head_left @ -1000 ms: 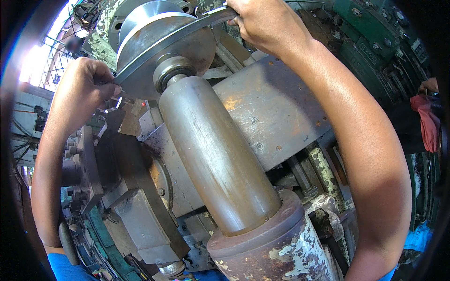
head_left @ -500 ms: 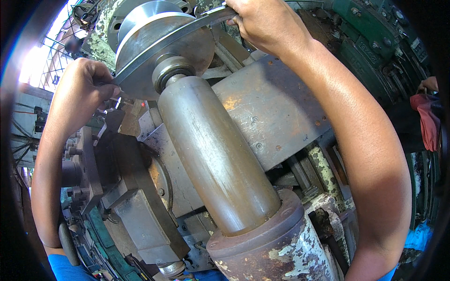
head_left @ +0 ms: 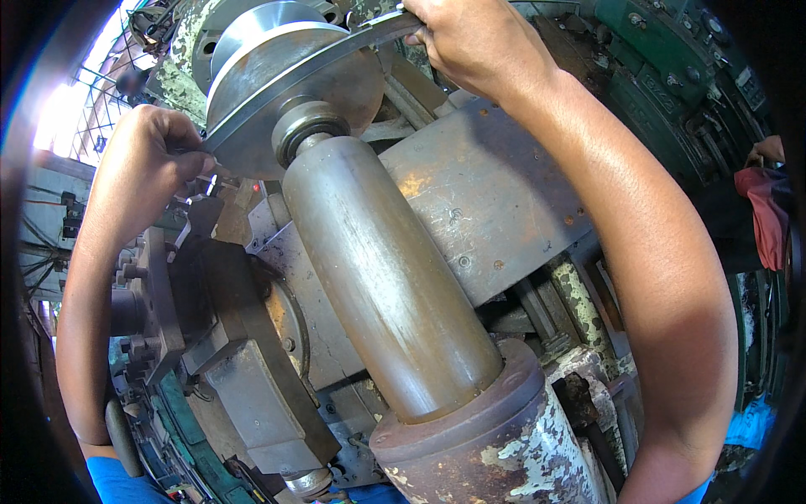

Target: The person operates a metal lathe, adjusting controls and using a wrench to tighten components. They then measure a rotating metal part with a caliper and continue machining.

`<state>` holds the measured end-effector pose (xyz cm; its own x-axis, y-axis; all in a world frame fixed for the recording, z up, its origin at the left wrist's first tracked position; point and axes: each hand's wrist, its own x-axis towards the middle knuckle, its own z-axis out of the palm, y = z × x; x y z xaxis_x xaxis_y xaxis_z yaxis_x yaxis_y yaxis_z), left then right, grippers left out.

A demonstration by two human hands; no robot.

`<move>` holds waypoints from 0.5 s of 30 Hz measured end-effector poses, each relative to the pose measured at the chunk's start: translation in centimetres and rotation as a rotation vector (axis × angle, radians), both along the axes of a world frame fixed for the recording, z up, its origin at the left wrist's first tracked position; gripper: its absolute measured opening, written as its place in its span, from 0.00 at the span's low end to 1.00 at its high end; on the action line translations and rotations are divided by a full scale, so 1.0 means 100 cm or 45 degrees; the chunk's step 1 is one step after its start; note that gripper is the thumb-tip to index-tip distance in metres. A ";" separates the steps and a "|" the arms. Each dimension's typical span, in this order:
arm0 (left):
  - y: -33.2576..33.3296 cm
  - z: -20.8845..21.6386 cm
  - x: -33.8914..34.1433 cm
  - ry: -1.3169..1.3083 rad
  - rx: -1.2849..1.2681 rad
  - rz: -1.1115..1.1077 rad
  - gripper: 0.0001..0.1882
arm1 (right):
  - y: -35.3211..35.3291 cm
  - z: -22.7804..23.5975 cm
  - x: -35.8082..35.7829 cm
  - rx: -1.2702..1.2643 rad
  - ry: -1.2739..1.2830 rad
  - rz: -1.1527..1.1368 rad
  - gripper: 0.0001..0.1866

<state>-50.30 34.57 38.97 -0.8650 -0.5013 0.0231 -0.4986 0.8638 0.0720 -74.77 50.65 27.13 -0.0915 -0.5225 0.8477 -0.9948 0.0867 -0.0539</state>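
A long flat steel caliper lies slantwise across the face of a round metal disc mounted in a lathe. My left hand pinches its lower left end between thumb and curled fingers. At its upper right end, my right hand is closed round the wider part; its fingertips are partly hidden. The caliper's jaws are mostly out of sight. In front of the disc, a ringed live centre meets the disc's middle. Behind it the thick, smooth tailstock quill runs toward me.
The worn tailstock body stands near me at the bottom. A tool post with bolts sits between my left arm and the quill. A flat metal plate lies right of the quill. Green machinery and another person's hand are at the far right.
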 end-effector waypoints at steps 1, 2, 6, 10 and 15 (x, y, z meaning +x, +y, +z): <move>0.000 0.000 0.000 -0.007 -0.030 -0.019 0.04 | 0.000 0.000 0.000 -0.006 0.002 0.005 0.06; 0.000 0.000 0.000 -0.004 -0.022 -0.015 0.04 | 0.000 0.000 0.000 -0.013 0.005 0.010 0.06; 0.000 0.000 0.000 0.008 0.029 0.002 0.04 | 0.000 -0.001 -0.001 -0.017 0.011 0.020 0.06; 0.001 0.001 -0.001 -0.023 -0.015 -0.032 0.04 | 0.000 -0.001 -0.001 -0.005 0.006 0.023 0.06; 0.004 0.004 -0.002 -0.062 0.014 0.013 0.03 | 0.001 -0.001 -0.001 -0.026 -0.006 0.057 0.06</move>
<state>-50.52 34.93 39.38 -0.8598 -0.5100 -0.0244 -0.5105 0.8580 0.0565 -74.91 50.71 27.08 -0.0726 -0.5090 0.8577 -0.9973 0.0413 -0.0599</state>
